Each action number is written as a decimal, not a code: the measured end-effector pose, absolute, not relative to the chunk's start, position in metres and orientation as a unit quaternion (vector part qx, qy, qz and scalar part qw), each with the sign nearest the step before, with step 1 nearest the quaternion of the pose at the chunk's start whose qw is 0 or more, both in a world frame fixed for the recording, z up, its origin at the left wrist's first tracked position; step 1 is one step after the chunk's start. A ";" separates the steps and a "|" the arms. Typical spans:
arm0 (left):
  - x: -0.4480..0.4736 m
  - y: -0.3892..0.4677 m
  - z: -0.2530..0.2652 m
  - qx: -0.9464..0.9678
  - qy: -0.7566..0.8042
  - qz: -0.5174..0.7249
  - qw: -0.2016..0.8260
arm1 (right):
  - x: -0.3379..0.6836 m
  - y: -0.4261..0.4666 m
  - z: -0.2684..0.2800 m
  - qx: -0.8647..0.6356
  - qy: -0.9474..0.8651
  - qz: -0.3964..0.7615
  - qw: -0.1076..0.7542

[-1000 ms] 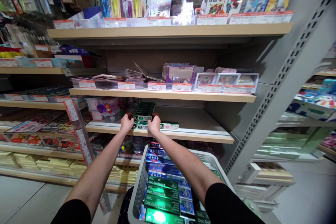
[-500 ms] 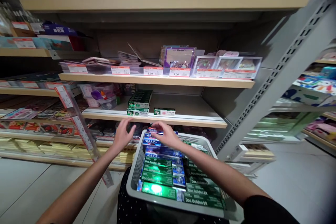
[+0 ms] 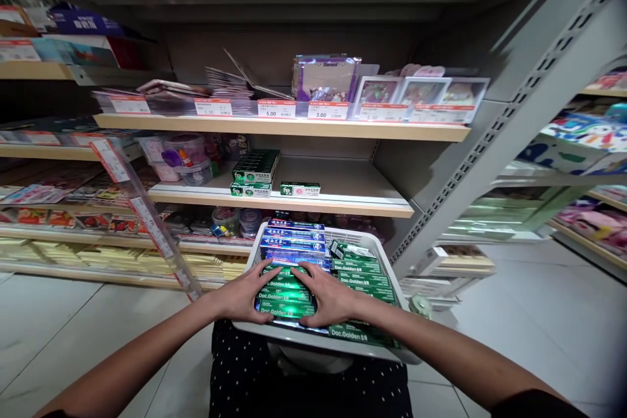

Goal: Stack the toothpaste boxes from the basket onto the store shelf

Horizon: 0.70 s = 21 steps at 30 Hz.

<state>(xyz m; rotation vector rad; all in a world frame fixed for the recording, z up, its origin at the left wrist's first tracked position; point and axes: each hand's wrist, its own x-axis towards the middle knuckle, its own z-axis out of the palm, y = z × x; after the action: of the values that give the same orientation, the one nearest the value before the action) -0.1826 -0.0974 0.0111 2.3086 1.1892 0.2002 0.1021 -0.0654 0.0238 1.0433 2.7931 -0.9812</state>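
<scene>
In the head view a grey plastic basket (image 3: 389,260) rests on my lap, filled with toothpaste boxes. My left hand (image 3: 241,295) grips the left ends of several green toothpaste boxes (image 3: 287,296) marked Doc.Golden. Against their right ends presses my right hand (image 3: 333,295), so the group sits between both hands, still within the basket. Blue toothpaste boxes (image 3: 294,241) lie behind them, and another column of green boxes (image 3: 363,268) is to the right. On the shelf ahead stand a stack of green-and-white boxes (image 3: 255,170) and one single box (image 3: 300,189).
The low shelf (image 3: 343,204) is just beyond the basket, with clear plastic tubs (image 3: 189,160) at its left. Above it, another shelf (image 3: 284,125) holds cards and small framed sets. A slanted price-label strip (image 3: 147,215) juts out at left; a grey metal post (image 3: 470,170) rises at right.
Both hands have come down and back from near the shelf edge into the basket, and now hold the front green boxes. The view has tilted downward.
</scene>
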 end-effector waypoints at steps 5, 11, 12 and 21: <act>-0.170 -0.089 0.002 0.842 0.475 0.107 0.232 | 0.106 -0.048 0.037 0.325 0.898 -0.297 -0.003; -0.152 -0.081 -0.010 0.797 0.515 0.205 0.239 | 0.130 -0.026 0.033 0.337 0.878 -0.328 -0.089; -0.150 -0.082 -0.012 0.791 0.518 0.219 0.241 | 0.131 -0.027 0.029 0.350 0.868 -0.332 -0.119; -0.145 -0.082 -0.014 0.707 0.564 0.337 0.259 | 0.108 -0.033 -0.018 0.474 0.719 -0.393 -0.322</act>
<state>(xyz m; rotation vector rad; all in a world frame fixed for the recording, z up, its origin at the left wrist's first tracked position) -0.1450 -0.0823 -0.0138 1.9170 1.5293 0.9141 0.1080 -0.0326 -0.0181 1.8998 2.8851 -1.5775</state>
